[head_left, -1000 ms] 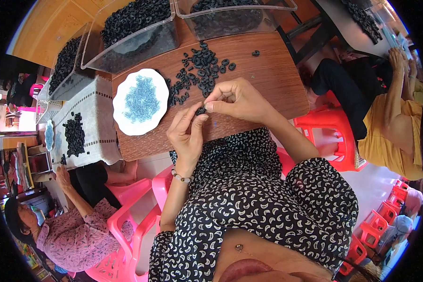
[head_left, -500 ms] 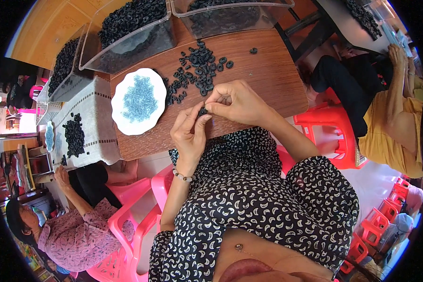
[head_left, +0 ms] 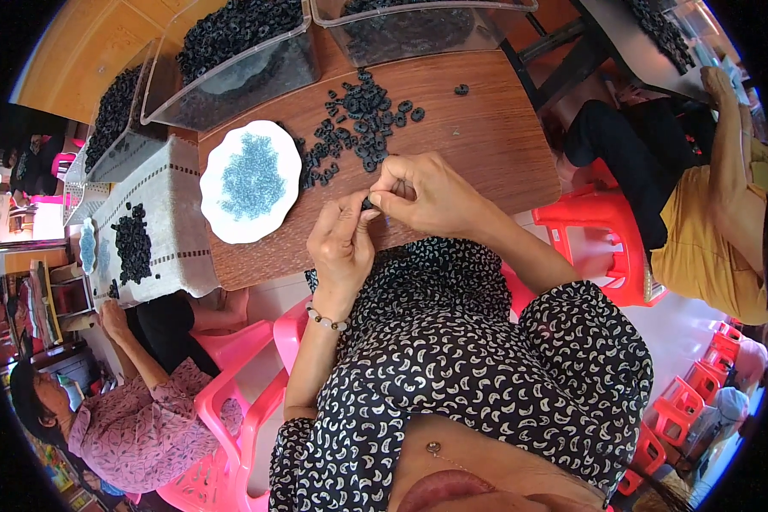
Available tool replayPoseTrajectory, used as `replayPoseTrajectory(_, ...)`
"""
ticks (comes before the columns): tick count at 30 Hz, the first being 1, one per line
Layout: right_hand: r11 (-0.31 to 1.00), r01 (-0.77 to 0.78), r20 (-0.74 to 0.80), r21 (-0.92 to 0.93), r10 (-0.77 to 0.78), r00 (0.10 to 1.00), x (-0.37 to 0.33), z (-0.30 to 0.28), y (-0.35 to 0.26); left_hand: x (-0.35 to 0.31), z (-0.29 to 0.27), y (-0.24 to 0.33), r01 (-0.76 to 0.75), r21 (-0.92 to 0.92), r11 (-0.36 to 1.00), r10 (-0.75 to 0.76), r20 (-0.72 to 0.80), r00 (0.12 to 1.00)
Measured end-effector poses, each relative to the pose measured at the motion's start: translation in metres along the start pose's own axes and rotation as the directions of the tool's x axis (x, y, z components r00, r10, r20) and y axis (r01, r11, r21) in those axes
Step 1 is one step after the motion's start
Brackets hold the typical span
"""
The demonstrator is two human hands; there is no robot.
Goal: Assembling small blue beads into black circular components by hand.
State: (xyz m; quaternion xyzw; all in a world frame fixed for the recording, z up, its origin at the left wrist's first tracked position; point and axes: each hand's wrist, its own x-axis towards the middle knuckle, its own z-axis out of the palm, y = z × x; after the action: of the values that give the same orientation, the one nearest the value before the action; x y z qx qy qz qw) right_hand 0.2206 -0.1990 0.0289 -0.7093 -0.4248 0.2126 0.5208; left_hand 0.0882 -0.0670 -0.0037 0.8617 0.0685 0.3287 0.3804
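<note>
Over the table's near edge, my two hands meet at a small black ring-shaped part point(head_left: 368, 203). My left hand point(head_left: 340, 237) pinches it between thumb and fingers. My right hand point(head_left: 427, 194) presses on it from the other side with thumb and forefinger; whether a tiny bead sits in those fingers I cannot make out. Beyond my hands lies a loose pile of similar black parts point(head_left: 369, 119) on the brown wooden table point(head_left: 478, 136). Left of the pile stands a white scalloped plate point(head_left: 218, 205) holding many tiny clear-blue pieces point(head_left: 254, 177).
Clear plastic bins point(head_left: 256, 75) full of black parts line the table's far side. A cloth-covered table point(head_left: 183, 218) at left bears another black pile point(head_left: 133, 243). A person in pink point(head_left: 145, 427) works there. At right sit a red chair point(head_left: 593, 235) and a person in yellow point(head_left: 717, 230).
My fingers have closed further round the black part, and my right thumb now covers more of it. Both hands stay in nearly the same place.
</note>
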Motion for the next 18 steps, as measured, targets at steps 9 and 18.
replayPoseTrajectory(9,0.985,-0.039,0.102,0.167,0.022,0.995,0.007,-0.011,0.018,0.007,0.002,0.0,-0.005,-0.052,0.999,0.004,-0.031,0.999)
replayPoseTrajectory(18,0.893,-0.209,0.247,0.399,0.115,0.962,0.013,-0.032,0.014,0.012,-0.005,0.01,0.018,-0.082,0.996,-0.019,-0.009,1.0)
